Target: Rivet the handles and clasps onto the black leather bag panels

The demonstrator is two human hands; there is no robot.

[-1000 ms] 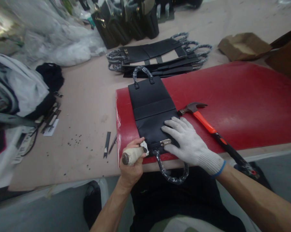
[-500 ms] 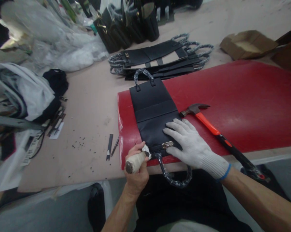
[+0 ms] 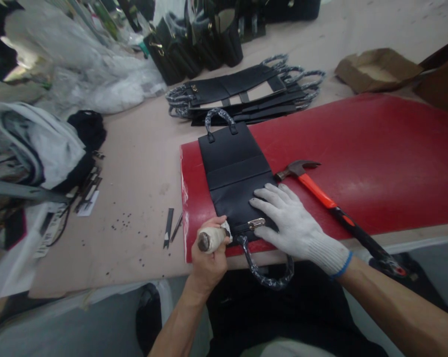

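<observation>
A black bag panel (image 3: 235,171) lies flat on the red board (image 3: 357,148), with a wrapped handle (image 3: 220,115) at its far end and another handle (image 3: 272,282) hanging over the near edge. My gloved right hand (image 3: 287,218) rests spread on the panel, beside a metal clasp (image 3: 256,224). My bare left hand (image 3: 209,260) is wrapped round a tape-wrapped punch (image 3: 213,240) at the panel's near left corner; the punch's tip is hidden. A claw hammer (image 3: 320,193) with an orange and black handle lies right of the gloved hand.
Flat black bag panels (image 3: 242,91) are stacked behind the board, with standing black bags (image 3: 194,47) farther back. A cardboard box (image 3: 378,69) is at the back right. Left of the board lie a dark blade-like strip (image 3: 167,228), a thin metal rod (image 3: 176,227) and small black bits.
The punch in my left hand has tipped more upright, its butt end shifting up and slightly right. My right hand stays flat on the panel.
</observation>
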